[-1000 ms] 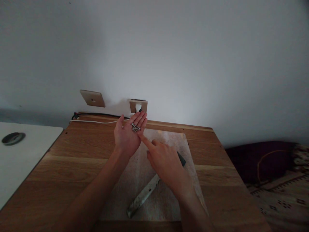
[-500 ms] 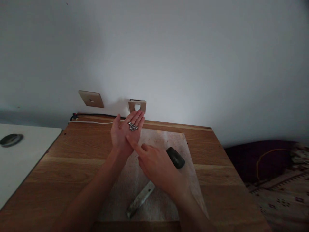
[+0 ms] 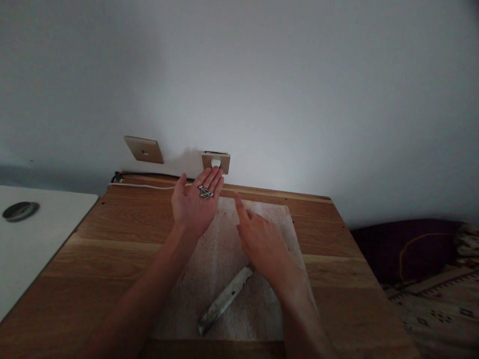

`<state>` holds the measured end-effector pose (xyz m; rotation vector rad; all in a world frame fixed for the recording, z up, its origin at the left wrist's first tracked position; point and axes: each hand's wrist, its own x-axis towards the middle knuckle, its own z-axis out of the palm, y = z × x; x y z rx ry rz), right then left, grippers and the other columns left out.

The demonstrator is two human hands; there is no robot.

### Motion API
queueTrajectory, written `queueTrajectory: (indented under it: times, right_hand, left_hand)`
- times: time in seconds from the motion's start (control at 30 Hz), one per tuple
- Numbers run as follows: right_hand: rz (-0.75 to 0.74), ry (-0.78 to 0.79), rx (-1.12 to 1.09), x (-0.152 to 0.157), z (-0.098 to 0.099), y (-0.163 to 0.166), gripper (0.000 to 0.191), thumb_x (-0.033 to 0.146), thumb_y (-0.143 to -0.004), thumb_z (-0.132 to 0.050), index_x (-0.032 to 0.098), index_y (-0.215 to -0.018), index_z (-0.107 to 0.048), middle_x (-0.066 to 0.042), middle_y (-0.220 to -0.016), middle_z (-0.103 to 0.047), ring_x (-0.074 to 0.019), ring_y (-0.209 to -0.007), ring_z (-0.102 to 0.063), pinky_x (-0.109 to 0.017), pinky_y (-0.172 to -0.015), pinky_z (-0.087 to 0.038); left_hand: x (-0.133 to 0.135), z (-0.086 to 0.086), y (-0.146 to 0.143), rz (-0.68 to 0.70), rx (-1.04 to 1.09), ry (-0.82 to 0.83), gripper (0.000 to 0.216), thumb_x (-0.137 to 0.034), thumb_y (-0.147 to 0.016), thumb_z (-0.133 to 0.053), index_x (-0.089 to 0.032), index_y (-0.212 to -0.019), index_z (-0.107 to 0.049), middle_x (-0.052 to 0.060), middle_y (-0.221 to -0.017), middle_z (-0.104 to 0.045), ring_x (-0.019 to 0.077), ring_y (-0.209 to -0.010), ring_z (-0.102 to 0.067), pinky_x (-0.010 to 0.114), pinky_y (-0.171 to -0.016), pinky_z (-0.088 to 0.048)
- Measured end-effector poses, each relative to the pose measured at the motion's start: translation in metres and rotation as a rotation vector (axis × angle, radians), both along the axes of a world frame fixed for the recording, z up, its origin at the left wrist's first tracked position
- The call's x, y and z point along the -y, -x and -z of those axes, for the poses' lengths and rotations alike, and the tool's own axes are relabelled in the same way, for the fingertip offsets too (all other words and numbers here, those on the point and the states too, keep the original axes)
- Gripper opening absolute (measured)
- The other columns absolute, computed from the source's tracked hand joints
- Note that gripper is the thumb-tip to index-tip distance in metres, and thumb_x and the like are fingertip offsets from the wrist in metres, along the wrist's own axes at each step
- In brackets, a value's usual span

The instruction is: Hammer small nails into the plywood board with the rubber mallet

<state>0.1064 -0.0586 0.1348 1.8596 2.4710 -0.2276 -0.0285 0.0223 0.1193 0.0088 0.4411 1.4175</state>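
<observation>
Palm up, my left hand (image 3: pixel 192 212) carries a small heap of silvery nails (image 3: pixel 205 192), its fingers stretched out flat and the thumb apart. My right hand (image 3: pixel 264 242) points forward over the board with its index finger straight and the other fingers curled; nothing shows in it. A hammer lies below it, with its worn, pale handle (image 3: pixel 225 300) slanting toward the near edge. My right hand and wrist hide the hammer's dark head. Underneath is a thin, pale board (image 3: pixel 209 319) with small holes near its far side.
The board rests on a wooden table (image 3: pixel 123 264) against a wall. A socket with a white plug (image 3: pixel 216 163) and a metal plate (image 3: pixel 144 149) are on the wall. Cables (image 3: pixel 149 186) run along the back edge. A white surface (image 3: pixel 48 239) adjoins left; patterned fabric (image 3: pixel 437 309) lies right.
My right hand has drawn away from the left palm, moving right and slightly up over the board, and now covers the hammer's head. The left hand still holds the nails.
</observation>
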Motion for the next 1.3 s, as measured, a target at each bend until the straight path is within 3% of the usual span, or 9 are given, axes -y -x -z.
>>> queueTrajectory:
  times: [0.13,0.3,0.47,0.63,0.8,1.0,1.17,1.23,1.3]
  right_hand:
    - [-0.358,0.043,-0.146,0.008,-0.003,0.012,0.086,0.002,-0.096,-0.042,0.032,-0.167,-0.004,-0.004,-0.102,-0.071,-0.0211,-0.087,-0.069,-0.031,-0.068,-0.055]
    - [-0.087,0.008,0.036,0.009,0.0,0.014,0.091,-0.004,-0.09,-0.043,0.022,-0.167,-0.002,-0.011,-0.11,-0.07,-0.0236,-0.092,-0.069,-0.033,-0.07,-0.056]
    - [-0.364,0.063,-0.134,0.01,0.002,0.017,0.085,-0.001,-0.093,-0.04,0.025,-0.166,-0.004,-0.006,-0.105,-0.071,-0.0216,-0.091,-0.068,-0.033,-0.072,-0.056]
    - [-0.061,0.01,0.008,0.004,0.001,0.012,0.078,0.0,-0.094,-0.042,0.016,-0.165,-0.013,-0.014,-0.111,-0.071,-0.0249,-0.093,-0.069,-0.037,-0.074,-0.055]
    - [-0.404,0.063,-0.175,0.01,0.003,0.021,0.08,0.0,-0.096,-0.039,0.029,-0.165,-0.012,-0.004,-0.101,-0.071,-0.0206,-0.089,-0.068,-0.033,-0.074,-0.054]
    - [-0.08,0.005,-0.014,0.005,0.005,0.013,0.085,-0.003,-0.092,-0.042,0.023,-0.166,-0.009,-0.011,-0.11,-0.07,-0.0229,-0.093,-0.068,-0.035,-0.076,-0.055]
    - [-0.423,0.051,-0.24,0.011,0.005,0.025,0.089,-0.001,-0.09,-0.042,0.028,-0.166,-0.006,-0.005,-0.104,-0.07,-0.0207,-0.092,-0.067,-0.033,-0.077,-0.055]
    - [-0.33,0.074,-0.158,0.008,0.008,0.022,0.09,0.0,-0.089,-0.044,0.026,-0.166,-0.004,-0.006,-0.104,-0.071,-0.0214,-0.088,-0.068,-0.033,-0.072,-0.055]
    - [-0.128,0.055,-0.054,0.004,0.01,0.014,0.089,0.001,-0.09,-0.044,0.02,-0.166,-0.003,-0.011,-0.108,-0.072,-0.0232,-0.089,-0.069,-0.034,-0.072,-0.055]
  left_hand:
    - [-0.003,-0.001,0.003,-0.021,0.013,0.068,0.046,-0.044,-0.102,-0.042,-0.013,-0.13,-0.062,0.019,-0.127,-0.071,0.0266,-0.124,-0.068,0.038,-0.106,-0.056]
    - [-0.006,0.003,0.007,-0.044,0.032,0.1,0.045,-0.042,-0.103,-0.038,-0.013,-0.128,-0.061,0.019,-0.126,-0.07,0.0249,-0.121,-0.069,0.037,-0.103,-0.058]
    - [-0.006,0.008,0.008,-0.053,0.071,0.077,0.045,-0.044,-0.103,-0.037,-0.013,-0.125,-0.062,0.02,-0.124,-0.07,0.0265,-0.119,-0.07,0.039,-0.1,-0.059]
    - [-0.005,0.006,0.008,-0.054,0.077,0.076,0.043,-0.042,-0.104,-0.037,-0.012,-0.124,-0.061,0.02,-0.124,-0.071,0.026,-0.12,-0.07,0.038,-0.1,-0.06]
    - [-0.006,0.006,0.008,-0.051,0.101,0.087,0.043,-0.042,-0.104,-0.037,-0.012,-0.124,-0.061,0.019,-0.12,-0.073,0.0267,-0.117,-0.071,0.039,-0.099,-0.061]
    - [-0.007,0.003,0.01,-0.053,0.098,0.125,0.042,-0.04,-0.105,-0.034,-0.014,-0.125,-0.061,0.019,-0.121,-0.073,0.0245,-0.116,-0.072,0.038,-0.097,-0.061]
    - [-0.006,0.003,0.008,-0.051,0.111,0.108,0.042,-0.04,-0.104,-0.035,-0.013,-0.124,-0.062,0.019,-0.121,-0.073,0.0258,-0.115,-0.072,0.039,-0.097,-0.062]
    - [-0.005,0.003,0.008,-0.054,0.105,0.099,0.042,-0.04,-0.104,-0.036,-0.013,-0.124,-0.062,0.019,-0.121,-0.072,0.0258,-0.116,-0.072,0.039,-0.098,-0.061]
    - [-0.004,0.002,0.007,-0.055,0.089,0.097,0.043,-0.04,-0.104,-0.036,-0.013,-0.125,-0.062,0.018,-0.122,-0.072,0.0253,-0.117,-0.071,0.038,-0.099,-0.06]
